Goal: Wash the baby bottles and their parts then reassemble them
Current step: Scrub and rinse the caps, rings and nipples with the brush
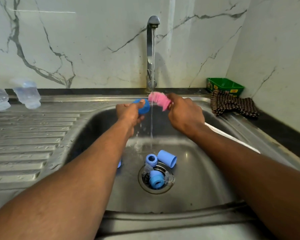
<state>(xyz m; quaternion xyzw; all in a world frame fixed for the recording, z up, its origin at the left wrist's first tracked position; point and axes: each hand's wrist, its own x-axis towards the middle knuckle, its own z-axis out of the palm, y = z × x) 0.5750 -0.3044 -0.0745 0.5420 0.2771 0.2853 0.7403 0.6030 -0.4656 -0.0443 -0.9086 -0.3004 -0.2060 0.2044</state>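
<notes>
- Cap (143, 106) gripped in left hand (128, 115) over the sink's (206, 179) back edge, left of the water stream.
- Right hand (184, 113) fingers pinch the brush (160, 100), bristles pointing toward the cap, just beside it.
- Rings (151, 160) lie at the drain (156, 177).

— What was the sink (206, 179) made of?
— Brushed steel, wet and dully shining; the ribbed drainboard (29, 135) and the tap (150, 49) were metal too.
— And the small parts?
— The blue cap (167, 158) and rings (151, 159) looked like smooth matt plastic. The bottles (27, 92) were clear plastic. The pink brush head (160, 100) was fuzzy, the checked cloth (232, 105) coarse-woven, the wall (76, 40) glossy marble.
</notes>
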